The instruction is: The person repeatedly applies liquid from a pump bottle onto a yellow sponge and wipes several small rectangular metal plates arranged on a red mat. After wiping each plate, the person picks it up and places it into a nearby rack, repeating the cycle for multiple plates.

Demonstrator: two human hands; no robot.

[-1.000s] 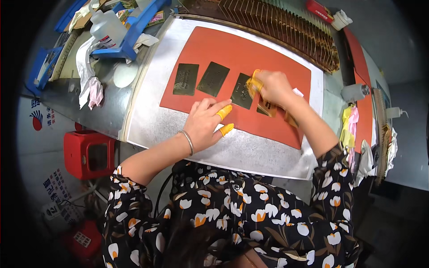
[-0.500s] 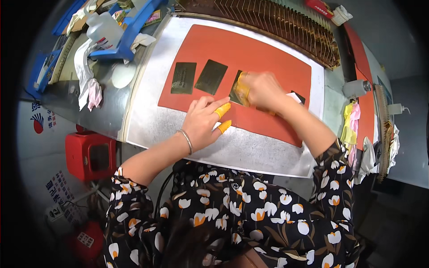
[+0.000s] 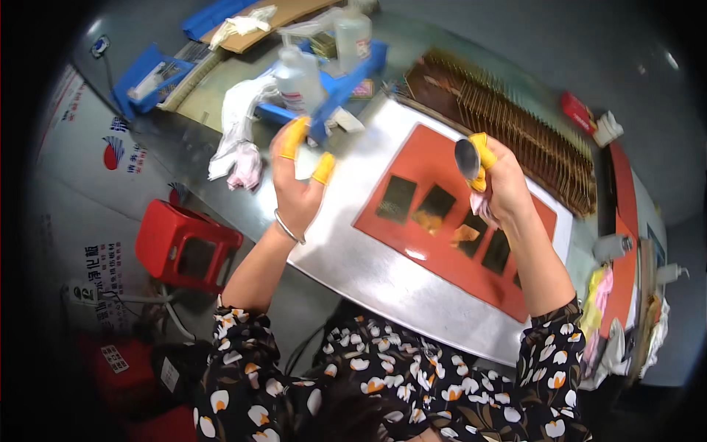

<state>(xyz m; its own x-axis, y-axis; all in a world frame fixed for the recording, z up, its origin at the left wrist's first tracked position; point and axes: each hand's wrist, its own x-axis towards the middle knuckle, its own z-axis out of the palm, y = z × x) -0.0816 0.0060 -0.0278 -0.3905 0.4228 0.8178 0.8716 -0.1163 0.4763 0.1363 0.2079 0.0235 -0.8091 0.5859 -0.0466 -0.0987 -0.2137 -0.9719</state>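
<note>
My left hand (image 3: 296,180), with yellow finger cots on thumb and forefinger, is raised and open, nothing in it. It is nearest to a white squeeze bottle (image 3: 298,81) by a blue tray (image 3: 340,96). Above the red mat (image 3: 442,261), my right hand (image 3: 504,180) is closed on a tool with a dark grey oval end (image 3: 467,159); its handle is hidden in the fingers. Some pink cloth (image 3: 482,205) shows below that grip. Several dark rectangular plates lie in a row on the mat, among them a left one (image 3: 396,199). Yellowish patches show over two of them.
A long rack (image 3: 508,121) with many thin upright dividers runs along the table's far side. White and pink cloths (image 3: 239,136) hang left. A red stool (image 3: 184,247) stands beside the table. Another bottle (image 3: 613,247) is at the right.
The view has swung left. My left hand has lifted off the mat toward the blue tray and bottle. My right hand has risen from a plate, and the tool's oval end now shows in it.
</note>
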